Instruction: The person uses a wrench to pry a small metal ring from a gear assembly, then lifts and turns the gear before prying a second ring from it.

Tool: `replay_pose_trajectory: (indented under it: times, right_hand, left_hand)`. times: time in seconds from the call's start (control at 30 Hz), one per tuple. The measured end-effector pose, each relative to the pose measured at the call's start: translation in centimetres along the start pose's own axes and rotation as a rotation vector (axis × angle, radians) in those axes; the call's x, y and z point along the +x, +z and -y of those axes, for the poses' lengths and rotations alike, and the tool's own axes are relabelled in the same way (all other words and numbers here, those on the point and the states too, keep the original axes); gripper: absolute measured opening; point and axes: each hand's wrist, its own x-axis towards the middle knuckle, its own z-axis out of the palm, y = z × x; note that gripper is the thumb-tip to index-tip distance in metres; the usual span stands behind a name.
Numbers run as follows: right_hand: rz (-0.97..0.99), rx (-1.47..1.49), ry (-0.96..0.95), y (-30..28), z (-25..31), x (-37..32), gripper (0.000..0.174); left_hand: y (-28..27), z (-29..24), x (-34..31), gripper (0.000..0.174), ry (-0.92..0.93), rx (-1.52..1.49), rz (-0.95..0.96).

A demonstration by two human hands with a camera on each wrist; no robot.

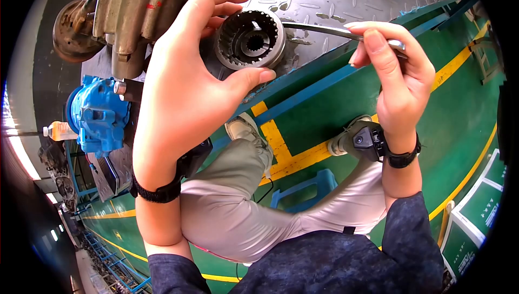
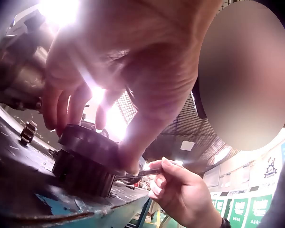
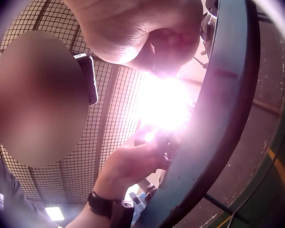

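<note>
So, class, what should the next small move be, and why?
Probably a gentle push on the metal tool with the right grip: its far end appears to meet the toothed ring, which the left grip holds.

Right hand [image 3: 147, 35] above, left hand [image 3: 135, 162] below, glare [image 3: 164, 102] between, blue table edge [image 3: 206, 123], mesh ceiling [image 3: 116, 102]

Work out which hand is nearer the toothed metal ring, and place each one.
Left. The left hand curves around the toothed metal ring; the right hand is apart from it, farther right in the head view, pinching a slim metal tool.
</note>
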Motion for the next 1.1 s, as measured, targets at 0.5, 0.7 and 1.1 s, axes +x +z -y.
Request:
replay_pose_trajectory:
  times: [0.5,0.7,1.1]
  right_hand:
    - [-0.063,-0.032,-0.107,-1.2,-0.2,0.6,0.019]
    - [-0.072,-0.029,-0.094,-0.8,-0.2,0.5,0.018]
    - [-0.055,-0.04,-0.082,-0.7,-0.3,0.4,0.018]
  left_hand:
    - [-0.1,0.7,0.0,0.072,0.015,-0.033,-0.007]
    - [-0.2,0.2,0.0,0.07,-0.008,0.019,0.003]
    - [1.5,-1.8,0.1,0.068,0.01,0.024,-0.073]
